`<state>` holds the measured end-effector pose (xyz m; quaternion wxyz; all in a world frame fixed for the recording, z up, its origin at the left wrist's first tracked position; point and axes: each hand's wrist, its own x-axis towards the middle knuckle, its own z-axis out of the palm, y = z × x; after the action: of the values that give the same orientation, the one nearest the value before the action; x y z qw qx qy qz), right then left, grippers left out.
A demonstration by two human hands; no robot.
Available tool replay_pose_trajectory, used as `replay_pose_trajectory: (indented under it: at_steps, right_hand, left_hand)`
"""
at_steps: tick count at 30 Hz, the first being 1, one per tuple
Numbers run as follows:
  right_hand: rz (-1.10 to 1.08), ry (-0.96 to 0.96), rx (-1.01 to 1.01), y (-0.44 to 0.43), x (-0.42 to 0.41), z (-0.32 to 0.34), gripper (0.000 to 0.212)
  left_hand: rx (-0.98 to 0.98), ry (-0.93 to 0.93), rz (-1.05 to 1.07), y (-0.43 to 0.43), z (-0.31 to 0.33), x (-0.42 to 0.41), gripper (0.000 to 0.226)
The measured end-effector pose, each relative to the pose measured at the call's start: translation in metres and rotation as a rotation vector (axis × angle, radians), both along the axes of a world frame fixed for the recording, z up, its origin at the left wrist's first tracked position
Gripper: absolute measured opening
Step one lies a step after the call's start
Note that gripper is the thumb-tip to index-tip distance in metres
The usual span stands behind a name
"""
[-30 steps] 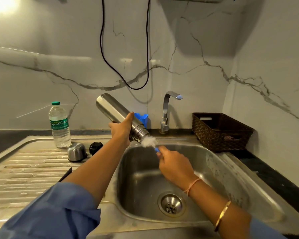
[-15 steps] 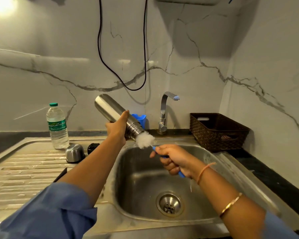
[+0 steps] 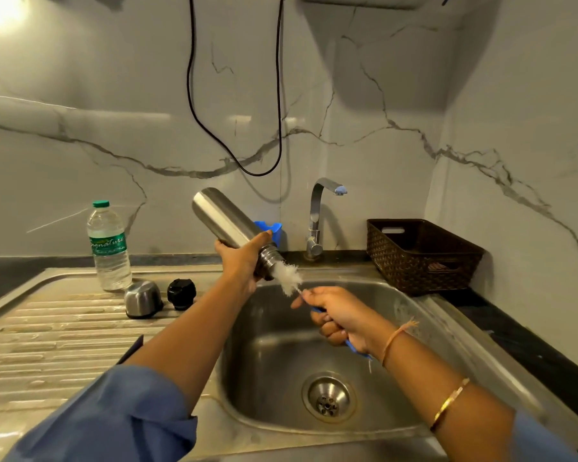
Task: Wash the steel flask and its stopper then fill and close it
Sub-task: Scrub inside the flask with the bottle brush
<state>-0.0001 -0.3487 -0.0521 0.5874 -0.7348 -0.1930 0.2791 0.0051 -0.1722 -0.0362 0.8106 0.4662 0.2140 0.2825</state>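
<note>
Flask [image 3: 224,218]: steel, held tilted over the sink [image 3: 414,315], mouth pointing down at the basin, base up toward the wall.
Left hand [image 3: 244,261]: wrapped round the flask just above the threaded neck, thumb over the top.
Right hand [image 3: 337,318]: curled round the blue handle of the bottle brush [image 3: 289,276]. The white bristles are right at the flask's mouth, and how far in they go I can't tell.
Feel: rigid metal, so a firm squeeze won't hurt it. It's smooth and probably wet though, so I'd guess pretty slippery. Likely light while empty, noticeably heavier once filled.
Best grip: low near the neck imo, where the ridged threads give the fingers something to catch. The mid-body looks slick.
Stopper [image 3: 181,293]: black, sitting on the desk [image 3: 47,328] left of the sink, just beside the steel cup [image 3: 143,299]. Small hard plastic, so an easy pinch by the rim.
Tap [image 3: 317,215]: no water visible.
</note>
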Motion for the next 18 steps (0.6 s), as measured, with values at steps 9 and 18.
replay_pose_trajectory:
  at_steps: [9,18]
  right_hand:
    - [-0.155,-1.171,-0.544,0.006,0.004,-0.023,0.024]
    - [-0.082,-0.348,-0.192,0.004,0.004,-0.013,0.030]
  left_hand:
    - [0.086,0.031,0.110,-0.003,-0.012,0.014,0.104]
    - [0.189,0.055,0.064,0.005,-0.012,0.022,0.095]
